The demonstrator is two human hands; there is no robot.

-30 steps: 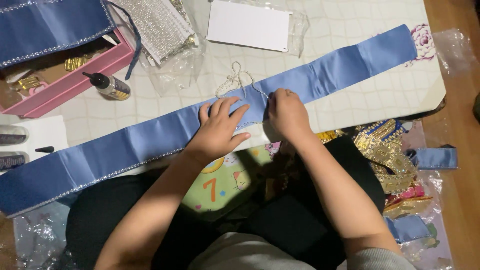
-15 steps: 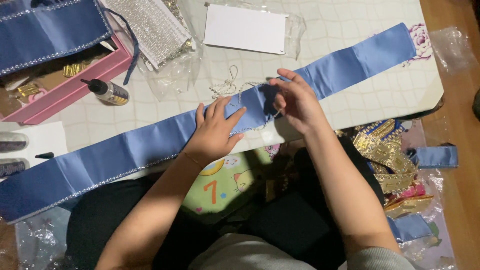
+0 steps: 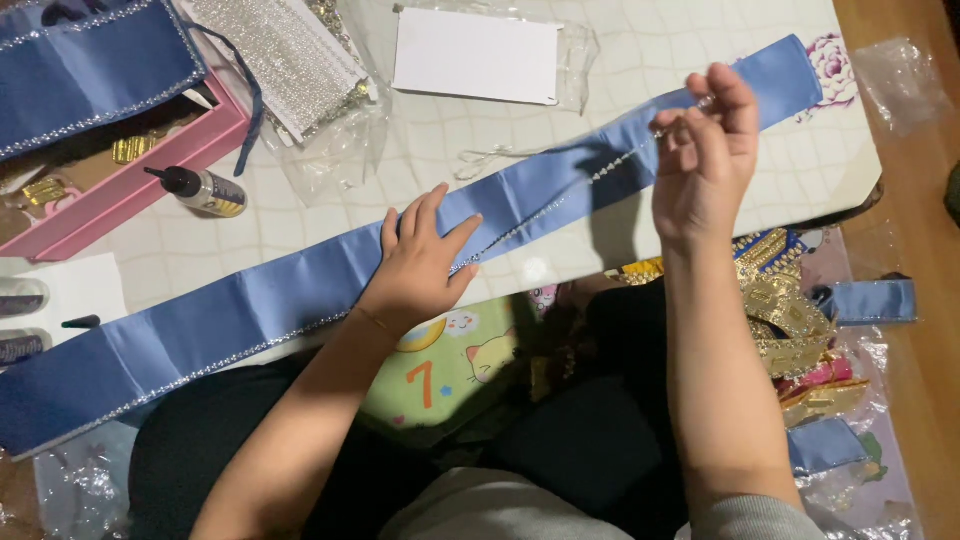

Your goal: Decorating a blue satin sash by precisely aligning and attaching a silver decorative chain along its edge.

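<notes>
Head view: pink box (image 3: 150,190) w/ gold trims (image 3: 130,150) (blue sash (image 3: 90,70) over it)

Left hand (image 3: 420,265) flat, fingers spread, palm down — right hand (image 3: 700,150) raised, fingertips pinched together.

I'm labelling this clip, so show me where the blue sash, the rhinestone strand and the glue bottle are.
blue sash (image 3: 250,315): head view, bare satin left of the left hand.
rhinestone strand (image 3: 560,200): head view, taut stretch between the hands.
glue bottle (image 3: 205,190): head view, middle of the bottle's body.
</notes>
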